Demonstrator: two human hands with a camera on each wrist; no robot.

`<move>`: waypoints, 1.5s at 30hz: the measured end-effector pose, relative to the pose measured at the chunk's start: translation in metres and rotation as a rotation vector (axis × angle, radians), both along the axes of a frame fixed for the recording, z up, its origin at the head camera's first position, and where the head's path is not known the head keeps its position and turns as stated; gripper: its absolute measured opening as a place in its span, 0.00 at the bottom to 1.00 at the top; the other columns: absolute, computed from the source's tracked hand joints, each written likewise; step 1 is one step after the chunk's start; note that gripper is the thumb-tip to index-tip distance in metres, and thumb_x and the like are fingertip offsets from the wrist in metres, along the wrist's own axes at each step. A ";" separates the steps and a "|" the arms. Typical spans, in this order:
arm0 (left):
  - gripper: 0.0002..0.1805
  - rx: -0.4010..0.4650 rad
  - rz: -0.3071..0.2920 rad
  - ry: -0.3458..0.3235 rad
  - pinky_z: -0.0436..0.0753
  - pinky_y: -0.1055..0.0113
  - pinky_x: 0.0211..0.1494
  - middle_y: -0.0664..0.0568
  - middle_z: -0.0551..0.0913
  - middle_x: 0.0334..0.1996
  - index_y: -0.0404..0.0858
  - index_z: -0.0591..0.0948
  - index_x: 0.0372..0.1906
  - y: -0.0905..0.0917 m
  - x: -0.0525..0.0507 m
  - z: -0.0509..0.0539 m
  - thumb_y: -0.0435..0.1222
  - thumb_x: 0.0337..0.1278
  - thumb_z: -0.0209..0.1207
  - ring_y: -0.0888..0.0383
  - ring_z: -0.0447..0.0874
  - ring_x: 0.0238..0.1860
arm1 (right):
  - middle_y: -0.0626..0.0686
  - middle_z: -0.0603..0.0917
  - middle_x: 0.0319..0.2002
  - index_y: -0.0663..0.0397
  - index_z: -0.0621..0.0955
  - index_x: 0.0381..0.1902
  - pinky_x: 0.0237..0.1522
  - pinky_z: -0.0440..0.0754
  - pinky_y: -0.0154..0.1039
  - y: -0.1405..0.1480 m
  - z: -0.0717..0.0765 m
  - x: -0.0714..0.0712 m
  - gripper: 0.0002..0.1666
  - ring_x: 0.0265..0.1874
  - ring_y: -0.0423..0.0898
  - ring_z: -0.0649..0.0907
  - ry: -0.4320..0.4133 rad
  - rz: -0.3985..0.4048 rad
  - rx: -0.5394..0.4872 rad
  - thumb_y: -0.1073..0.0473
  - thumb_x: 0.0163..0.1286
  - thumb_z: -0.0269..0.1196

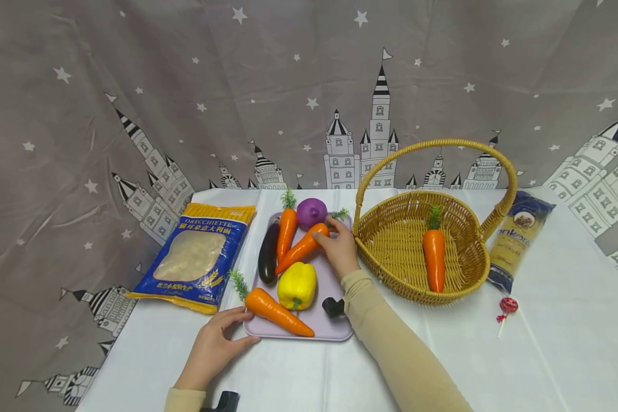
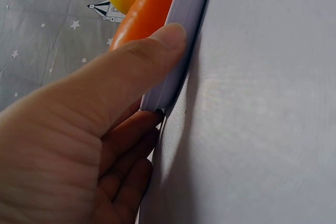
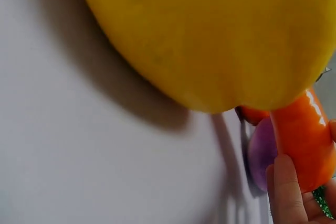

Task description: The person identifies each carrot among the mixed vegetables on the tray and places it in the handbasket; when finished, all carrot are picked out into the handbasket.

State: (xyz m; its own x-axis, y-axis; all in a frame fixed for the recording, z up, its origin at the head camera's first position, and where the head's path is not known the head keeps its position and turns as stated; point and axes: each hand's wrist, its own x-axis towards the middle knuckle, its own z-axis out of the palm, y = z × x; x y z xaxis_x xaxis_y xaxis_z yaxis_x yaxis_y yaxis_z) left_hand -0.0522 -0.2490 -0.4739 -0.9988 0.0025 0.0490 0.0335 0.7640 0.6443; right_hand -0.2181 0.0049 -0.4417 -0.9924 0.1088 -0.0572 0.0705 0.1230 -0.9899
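Note:
My left hand (image 1: 213, 346) grips the near left corner of a lilac tray (image 1: 332, 329). In the left wrist view its thumb presses the tray wall (image 2: 184, 30), with the other fingers bent beside the corner. Over the tray's right side, my right hand (image 1: 341, 249) pinches a toy carrot (image 1: 302, 250) near its leafy end, the tip pointing left. Around it on the tray lie a second carrot (image 1: 286, 229), an eggplant (image 1: 269, 254), a purple onion (image 1: 311, 213), a yellow bell pepper (image 1: 297, 285) and a front carrot (image 1: 278, 312). The pepper (image 3: 210, 35) fills much of the right wrist view.
A wicker basket (image 1: 386, 243) with a tall handle stands right of the tray, holding one carrot (image 1: 435, 260). Beyond it lie a pasta bag (image 1: 517, 240) and a red lollipop (image 1: 508, 306). A blue and yellow orecchiette bag (image 1: 193, 257) lies left of the tray.

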 end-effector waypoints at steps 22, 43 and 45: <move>0.26 -0.006 -0.009 0.018 0.69 0.46 0.65 0.47 0.81 0.54 0.41 0.85 0.46 -0.001 -0.001 -0.001 0.40 0.35 0.78 0.45 0.75 0.59 | 0.60 0.72 0.55 0.57 0.70 0.67 0.44 0.85 0.37 0.005 0.054 0.023 0.34 0.40 0.53 0.83 0.114 0.121 -0.281 0.65 0.63 0.67; 0.26 -0.010 -0.011 -0.010 0.69 0.45 0.65 0.44 0.80 0.55 0.39 0.85 0.48 0.000 -0.002 0.002 0.40 0.38 0.76 0.42 0.74 0.59 | 0.52 0.73 0.59 0.53 0.72 0.66 0.46 0.84 0.36 0.067 0.104 0.079 0.35 0.47 0.51 0.80 0.305 0.186 -0.225 0.67 0.61 0.68; 0.25 -0.009 -0.009 -0.012 0.69 0.45 0.65 0.44 0.80 0.55 0.39 0.85 0.48 0.001 -0.002 0.002 0.40 0.38 0.76 0.42 0.74 0.59 | 0.52 0.72 0.60 0.54 0.71 0.67 0.47 0.84 0.36 0.075 0.109 0.082 0.35 0.48 0.50 0.80 0.318 0.182 -0.212 0.67 0.61 0.68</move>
